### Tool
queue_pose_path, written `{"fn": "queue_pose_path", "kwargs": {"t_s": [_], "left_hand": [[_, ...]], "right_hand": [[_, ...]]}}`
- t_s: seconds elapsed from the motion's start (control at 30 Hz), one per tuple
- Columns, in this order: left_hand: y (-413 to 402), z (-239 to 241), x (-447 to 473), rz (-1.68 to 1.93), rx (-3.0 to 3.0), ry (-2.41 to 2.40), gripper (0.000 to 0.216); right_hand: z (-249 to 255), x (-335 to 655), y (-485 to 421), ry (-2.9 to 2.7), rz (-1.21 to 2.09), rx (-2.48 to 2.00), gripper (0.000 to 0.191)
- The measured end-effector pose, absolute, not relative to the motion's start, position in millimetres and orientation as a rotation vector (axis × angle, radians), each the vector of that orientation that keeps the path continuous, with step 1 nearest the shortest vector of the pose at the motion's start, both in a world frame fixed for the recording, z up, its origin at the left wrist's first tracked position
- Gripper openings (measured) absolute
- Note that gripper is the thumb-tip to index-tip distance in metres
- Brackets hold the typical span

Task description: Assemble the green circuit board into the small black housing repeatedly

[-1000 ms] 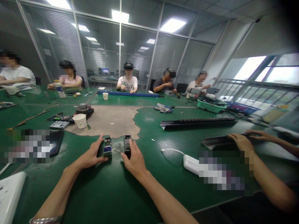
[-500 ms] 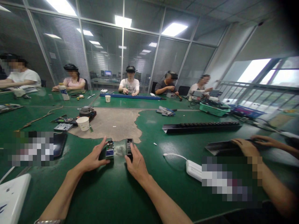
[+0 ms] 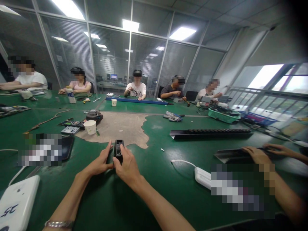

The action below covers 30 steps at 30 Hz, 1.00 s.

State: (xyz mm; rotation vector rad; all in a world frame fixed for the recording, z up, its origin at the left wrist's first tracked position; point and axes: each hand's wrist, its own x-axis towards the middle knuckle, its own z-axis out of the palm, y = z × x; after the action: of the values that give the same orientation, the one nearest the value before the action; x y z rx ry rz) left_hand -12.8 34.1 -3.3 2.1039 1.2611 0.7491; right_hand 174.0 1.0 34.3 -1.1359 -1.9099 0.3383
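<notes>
A small black plastic housing [image 3: 119, 146] with openings in its top is between my hands, just in front of the brown worn patch. My right hand [image 3: 128, 166] is closed on it, thumb on the near left side and fingers over the right side. My left hand [image 3: 99, 162] is curled close against the housing's left side, thumb touching near its lower end. What the left fingers hold is hidden. The small circuit board with a blue display, seen earlier at the left hand, is out of sight.
Left of the patch stand a paper cup [image 3: 90, 127], a metal drive case [image 3: 70, 130] and loose electronic parts. On the right lie a long black channel [image 3: 211, 133] and a white adapter [image 3: 202, 177]. A co-worker's hands [image 3: 258, 154] touch another channel. A white power bank [image 3: 20, 203] lies at near left.
My right hand has brought the black housing left, to my left hand. The circuit board that lay between my left fingers is now hidden. The view has shifted slightly.
</notes>
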Motion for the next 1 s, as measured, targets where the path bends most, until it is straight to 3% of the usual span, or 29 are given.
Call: {"fn": "queue_pose_path", "kwargs": {"t_s": [0.3, 0.47, 0.77, 1.0], "left_hand": [[37.5, -9.4, -16.0, 0.780, 2.145, 1.201, 0.103], [39.1, -14.8, -17.6, 0.804, 2.195, 1.193, 0.113], [39.1, -16.4, -14.2, 0.779, 2.259, 1.144, 0.111], [36.0, -10.0, -12.5, 0.743, 2.218, 1.183, 0.110]], "right_hand": [[30.7, 160.0, 2.9, -1.989, 0.292, -1.297, 0.062], [25.0, 161.6, 2.5, -2.043, 0.292, -1.355, 0.059], [15.7, 164.8, -3.9, -2.060, 0.251, -1.259, 0.054], [2.9, 163.0, -4.4, -1.995, 0.297, -1.233, 0.065]]}}
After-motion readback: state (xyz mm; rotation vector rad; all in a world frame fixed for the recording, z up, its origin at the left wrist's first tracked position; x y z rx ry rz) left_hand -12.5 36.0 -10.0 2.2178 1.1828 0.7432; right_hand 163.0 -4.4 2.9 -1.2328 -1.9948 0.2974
